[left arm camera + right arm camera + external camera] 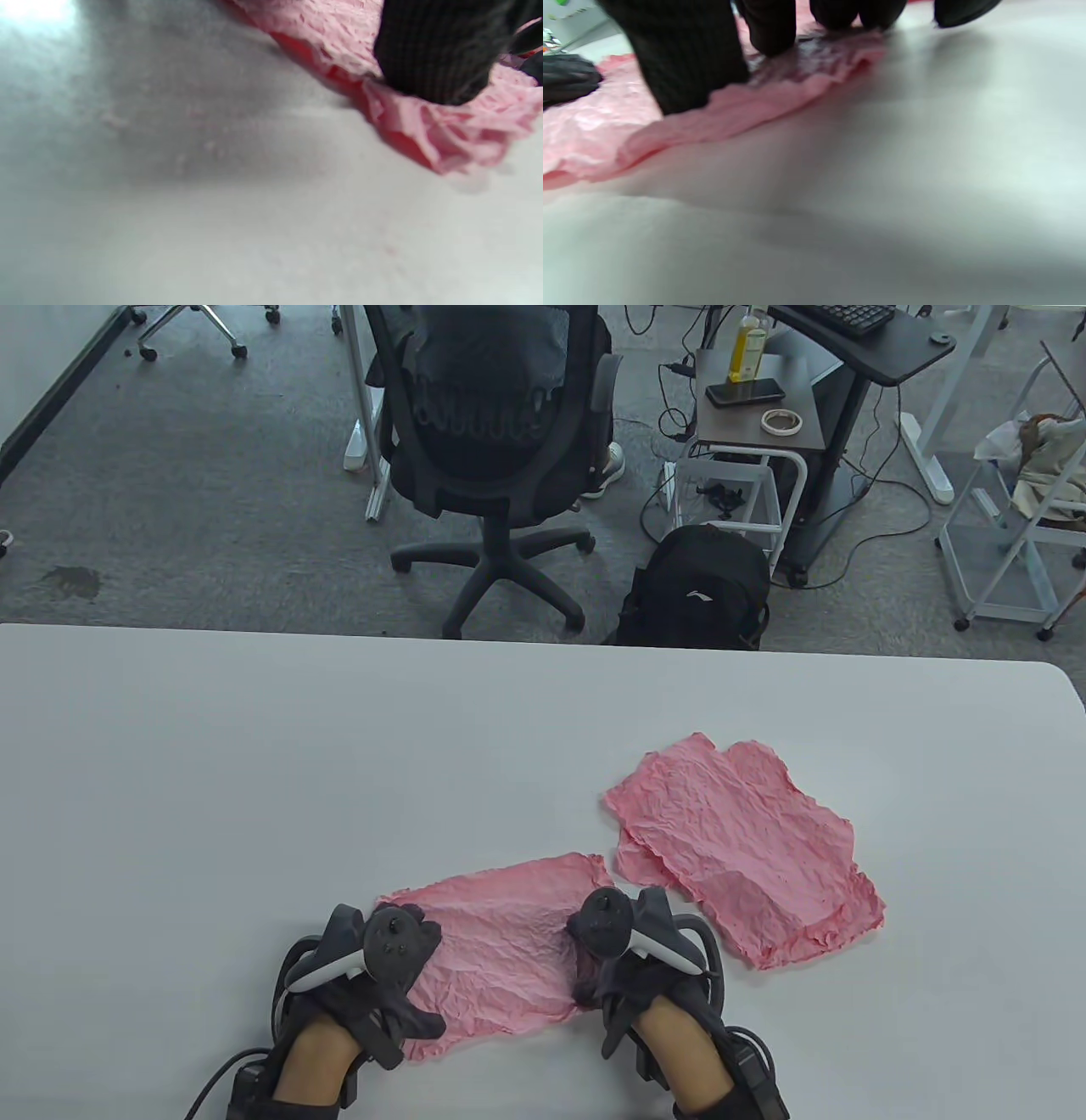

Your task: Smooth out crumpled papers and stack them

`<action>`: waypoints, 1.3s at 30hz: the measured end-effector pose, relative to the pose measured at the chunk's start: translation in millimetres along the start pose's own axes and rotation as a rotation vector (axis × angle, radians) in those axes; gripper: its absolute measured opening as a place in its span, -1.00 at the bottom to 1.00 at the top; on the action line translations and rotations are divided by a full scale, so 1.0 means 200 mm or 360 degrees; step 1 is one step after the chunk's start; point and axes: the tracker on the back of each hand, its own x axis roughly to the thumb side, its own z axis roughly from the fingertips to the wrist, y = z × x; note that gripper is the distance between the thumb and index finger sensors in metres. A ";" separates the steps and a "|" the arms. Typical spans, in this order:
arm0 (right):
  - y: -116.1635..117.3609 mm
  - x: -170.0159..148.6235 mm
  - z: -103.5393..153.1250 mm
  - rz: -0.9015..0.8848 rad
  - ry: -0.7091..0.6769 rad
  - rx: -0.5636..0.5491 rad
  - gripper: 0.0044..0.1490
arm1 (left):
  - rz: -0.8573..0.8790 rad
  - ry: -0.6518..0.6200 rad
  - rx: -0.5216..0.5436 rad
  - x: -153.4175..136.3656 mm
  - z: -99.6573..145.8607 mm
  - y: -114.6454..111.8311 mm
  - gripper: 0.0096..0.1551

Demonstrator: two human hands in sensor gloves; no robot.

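Observation:
A wrinkled pink paper sheet [501, 950] lies spread near the front edge of the white table [254, 780]. My left hand [386, 976] presses flat on its left part; the left wrist view shows a gloved finger [441, 55] on the paper's edge [445, 135]. My right hand [607, 963] presses on its right edge; in the right wrist view the fingers [687, 59] rest spread on the paper [594, 131]. Neither hand grips anything. Two flattened pink sheets lie stacked [747, 848] to the right.
Behind the table's far edge stand a black office chair [496, 441], a black backpack [696, 589], a small side table [755, 398] and a white rack [1018, 517] on grey carpet.

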 end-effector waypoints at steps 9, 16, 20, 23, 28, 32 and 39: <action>-0.06 0.18 0.05 -0.0115 -0.0592 -0.0520 -0.26 | -0.0002 -0.0130 -0.0052 0.03 -0.01 -0.01 0.36; 0.01 0.17 -0.10 -0.0054 -0.0336 -0.0203 -0.24 | -0.0036 -0.0180 -0.0063 0.05 0.00 -0.02 0.36; -0.02 0.00 -0.09 -0.0248 -0.0166 -0.0202 -0.24 | -0.0024 -0.0168 -0.0065 0.05 -0.01 -0.02 0.36; -0.03 -0.02 -0.07 -0.0231 -0.0173 -0.0259 -0.24 | -0.0026 -0.0154 -0.0059 0.05 0.00 -0.02 0.35; -0.03 0.23 0.06 -0.0045 -0.0621 -0.0510 -0.29 | -0.0026 -0.0095 -0.0039 0.02 0.00 0.00 0.35; 0.11 0.53 0.07 0.0191 -0.0801 -0.0276 -0.26 | 0.0011 -0.0108 -0.0045 0.00 0.00 -0.01 0.35; 0.06 0.16 0.00 -0.0144 -0.0247 0.0061 -0.12 | 0.0019 -0.0090 -0.0045 0.00 0.01 -0.01 0.36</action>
